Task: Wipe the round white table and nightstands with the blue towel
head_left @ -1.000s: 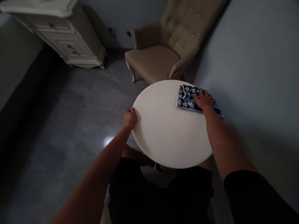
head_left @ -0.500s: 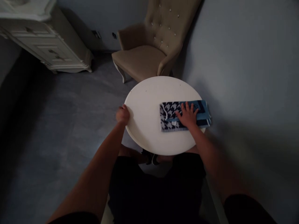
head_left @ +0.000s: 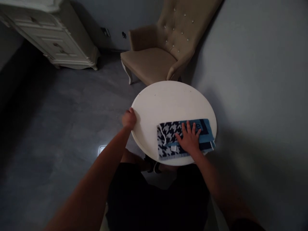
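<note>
on the folded cloth [head_left: 171,135] the right hand [head_left: 189,140] lies spread; left hand [head_left: 129,118] grips the table [head_left: 168,102] by its edge.

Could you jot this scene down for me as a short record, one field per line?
Left hand: the left hand grips the edge of the round white table
Right hand: the right hand lies flat, fingers spread, on the folded cloth
Cloth pattern: dark-and-pale houndstooth and blue
Cloth position: near side of the tabletop
Beyond table: tan armchair with buttoned back
Far left: pale cabinet
Lighting: dim
</note>
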`<state>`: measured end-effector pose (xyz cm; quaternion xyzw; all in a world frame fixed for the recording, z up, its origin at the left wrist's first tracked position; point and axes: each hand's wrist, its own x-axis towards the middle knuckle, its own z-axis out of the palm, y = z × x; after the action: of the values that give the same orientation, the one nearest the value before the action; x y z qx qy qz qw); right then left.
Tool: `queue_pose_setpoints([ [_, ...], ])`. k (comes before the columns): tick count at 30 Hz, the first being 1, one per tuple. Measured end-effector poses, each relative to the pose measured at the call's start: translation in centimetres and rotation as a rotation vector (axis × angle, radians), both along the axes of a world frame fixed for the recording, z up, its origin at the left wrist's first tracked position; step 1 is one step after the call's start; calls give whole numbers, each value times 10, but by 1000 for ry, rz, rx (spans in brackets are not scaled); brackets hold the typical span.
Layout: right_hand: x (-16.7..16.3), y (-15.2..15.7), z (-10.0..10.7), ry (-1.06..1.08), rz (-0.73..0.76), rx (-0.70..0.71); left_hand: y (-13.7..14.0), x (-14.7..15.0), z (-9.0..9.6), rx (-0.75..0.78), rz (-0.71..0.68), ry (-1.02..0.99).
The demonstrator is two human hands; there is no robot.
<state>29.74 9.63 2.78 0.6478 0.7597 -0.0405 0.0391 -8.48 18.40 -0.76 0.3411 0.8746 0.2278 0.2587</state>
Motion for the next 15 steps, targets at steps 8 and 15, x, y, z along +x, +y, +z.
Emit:
queue_pose_setpoints([
  [8, -36, 223, 18, 54, -157, 19, 3, 0, 7, -42, 8, -20],
  [15, -70, 343, 15, 73, -218, 66, 2, 0, 9, -57, 22, -21],
])
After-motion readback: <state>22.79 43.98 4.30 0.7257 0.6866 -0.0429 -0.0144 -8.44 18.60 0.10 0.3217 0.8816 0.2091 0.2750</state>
